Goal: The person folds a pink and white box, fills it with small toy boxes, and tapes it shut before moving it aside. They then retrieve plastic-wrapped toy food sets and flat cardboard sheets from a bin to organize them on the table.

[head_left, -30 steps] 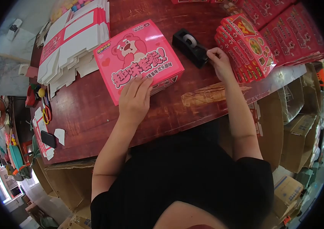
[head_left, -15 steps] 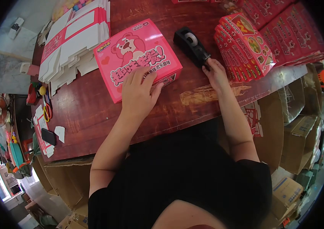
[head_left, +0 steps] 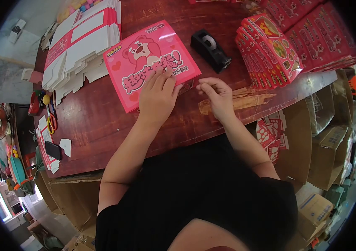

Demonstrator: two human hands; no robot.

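A pink cardboard box [head_left: 138, 50] with a cartoon bear on its lid sits closed on the table. My left hand [head_left: 158, 95] lies flat on the lid near the front, its fingers stretched over the printed lettering. Just off the box's right front corner, my right hand [head_left: 219, 97] is closed in a pinch. Whatever its fingertips hold, if anything, is too small or clear to make out. Behind that hand stands a black tape dispenser [head_left: 211, 50] with a roll of clear tape [head_left: 209, 41] in it.
Flat unfolded cartons [head_left: 81, 37] are piled at the back left. Red printed packs [head_left: 270, 52] stand at the right, with more red packages [head_left: 324, 37] behind. Scissors [head_left: 51, 122] and a black phone [head_left: 53, 149] lie at the left. Cardboard boxes [head_left: 295, 142] stand below the table edge.
My right hand has left the tape dispenser's cutter end and come left, toward the box's corner, with fingers pinched. My left hand has slid slightly right on the lid.
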